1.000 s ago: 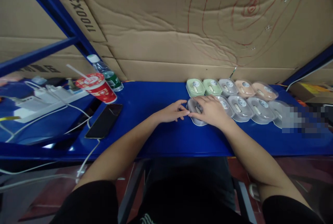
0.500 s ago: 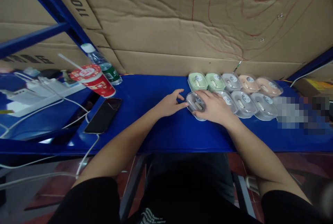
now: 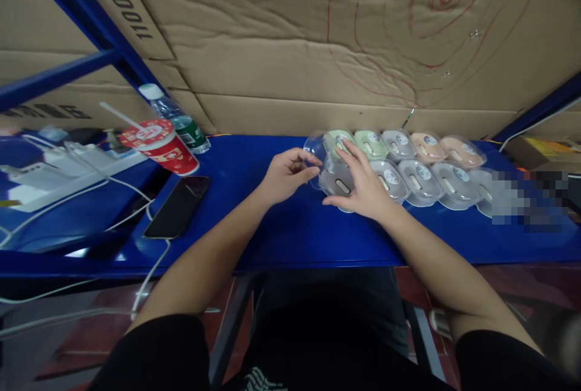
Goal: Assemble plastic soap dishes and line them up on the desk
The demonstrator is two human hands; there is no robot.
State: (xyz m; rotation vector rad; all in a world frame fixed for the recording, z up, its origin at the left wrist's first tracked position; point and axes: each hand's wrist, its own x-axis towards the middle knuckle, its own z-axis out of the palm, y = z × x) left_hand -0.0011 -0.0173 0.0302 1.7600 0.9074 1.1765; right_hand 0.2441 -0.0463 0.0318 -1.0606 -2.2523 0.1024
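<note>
A clear plastic lid (image 3: 315, 144) stands tilted up at the left end of the front row of small cases. My left hand (image 3: 289, 176) pinches its left edge between thumb and fingers. Under and beside the lid sits a grey case (image 3: 334, 183) with a dark oval slot on top. My right hand (image 3: 365, 185) rests over the right side of this case, fingers spread and thumb apart; whether it presses on the case I cannot tell. Behind the lid is a light green case (image 3: 338, 138), partly covered by the lid and my right fingers.
More clear-lidded cases stand in two rows: green (image 3: 372, 144), grey (image 3: 421, 182) and peach (image 3: 463, 150). To the left are a phone (image 3: 177, 206), a red paper cup (image 3: 166, 152) with a straw, a water bottle (image 3: 186, 128) and a power strip (image 3: 68, 176) with white cables. Cardboard (image 3: 272, 64) lines the back.
The clear lid has come up off the front-left grey case and tilts toward the left. My left hand has closed on its edge. My right hand's fingers have spread. The view has shifted slightly.
</note>
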